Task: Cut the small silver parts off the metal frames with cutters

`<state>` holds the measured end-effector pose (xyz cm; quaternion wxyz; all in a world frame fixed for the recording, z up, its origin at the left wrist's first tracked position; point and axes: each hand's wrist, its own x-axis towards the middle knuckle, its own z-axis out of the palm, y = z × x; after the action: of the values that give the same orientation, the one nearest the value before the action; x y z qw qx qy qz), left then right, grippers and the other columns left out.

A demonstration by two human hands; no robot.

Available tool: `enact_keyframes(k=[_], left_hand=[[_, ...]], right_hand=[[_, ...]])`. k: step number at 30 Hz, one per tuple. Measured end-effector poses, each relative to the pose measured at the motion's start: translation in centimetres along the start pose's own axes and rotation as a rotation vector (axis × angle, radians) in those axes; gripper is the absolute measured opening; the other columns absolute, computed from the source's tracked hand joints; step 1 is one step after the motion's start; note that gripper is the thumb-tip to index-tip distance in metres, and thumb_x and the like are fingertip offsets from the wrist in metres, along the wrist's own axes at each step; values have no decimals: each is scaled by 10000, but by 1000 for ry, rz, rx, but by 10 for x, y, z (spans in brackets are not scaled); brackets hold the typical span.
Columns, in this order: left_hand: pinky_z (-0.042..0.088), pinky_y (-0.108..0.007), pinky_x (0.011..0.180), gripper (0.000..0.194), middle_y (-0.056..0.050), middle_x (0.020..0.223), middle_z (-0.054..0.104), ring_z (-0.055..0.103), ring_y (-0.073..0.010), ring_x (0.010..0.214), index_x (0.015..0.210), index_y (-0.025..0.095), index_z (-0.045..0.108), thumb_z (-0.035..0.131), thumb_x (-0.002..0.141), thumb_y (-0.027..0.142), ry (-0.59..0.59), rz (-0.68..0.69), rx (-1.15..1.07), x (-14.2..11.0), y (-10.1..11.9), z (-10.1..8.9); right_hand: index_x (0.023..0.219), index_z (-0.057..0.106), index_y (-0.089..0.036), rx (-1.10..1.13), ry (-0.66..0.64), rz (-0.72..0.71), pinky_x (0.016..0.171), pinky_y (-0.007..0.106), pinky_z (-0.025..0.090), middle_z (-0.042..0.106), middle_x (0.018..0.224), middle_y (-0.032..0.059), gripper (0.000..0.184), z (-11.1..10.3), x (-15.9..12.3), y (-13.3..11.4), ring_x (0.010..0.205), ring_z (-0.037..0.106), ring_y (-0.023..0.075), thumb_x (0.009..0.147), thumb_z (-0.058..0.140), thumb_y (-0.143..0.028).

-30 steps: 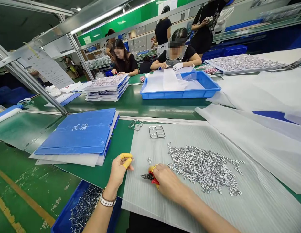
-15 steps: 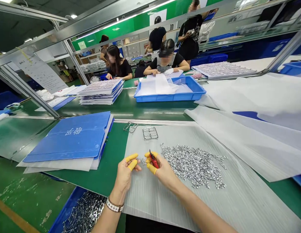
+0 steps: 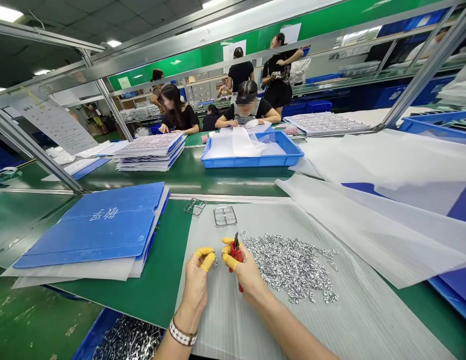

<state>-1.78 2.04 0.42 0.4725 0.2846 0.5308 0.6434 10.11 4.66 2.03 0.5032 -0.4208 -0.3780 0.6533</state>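
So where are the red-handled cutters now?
In the head view, the red-handled cutters are held in the person's right hand, just left of the heap of small metal parts.

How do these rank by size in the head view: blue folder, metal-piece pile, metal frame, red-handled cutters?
1. Blue folder
2. Metal-piece pile
3. Metal frame and red-handled cutters: too alike to rank.

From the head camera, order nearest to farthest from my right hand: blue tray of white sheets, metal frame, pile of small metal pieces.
From the right hand:
1. Pile of small metal pieces: just right.
2. Metal frame: ahead, on the sheet.
3. Blue tray: across the belt, beyond.
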Motion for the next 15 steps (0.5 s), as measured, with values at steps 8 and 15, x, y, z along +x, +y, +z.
enact_keyframes(k=[8,15], left_hand=[[434,-256,674,246,-38,817,674,586,-147,747,809,164,677,770,637,313,-66,-48,5,3,-3,15],[417,-241,630,253,-22,763,671,569,-124,682,831,166,662,777,641,287,-122,-105,-75,0,-1,23]], right_hand=[[1032,574,-197,25,45,36,608,273,402,574,789,-9,445,-9,3,-3,652,516,139,613,696,-280],[1021,575,-201,21,65,22,609,283,425,593,770,-5,439,-12,1,-5,676,560,163,615,709,-298]])
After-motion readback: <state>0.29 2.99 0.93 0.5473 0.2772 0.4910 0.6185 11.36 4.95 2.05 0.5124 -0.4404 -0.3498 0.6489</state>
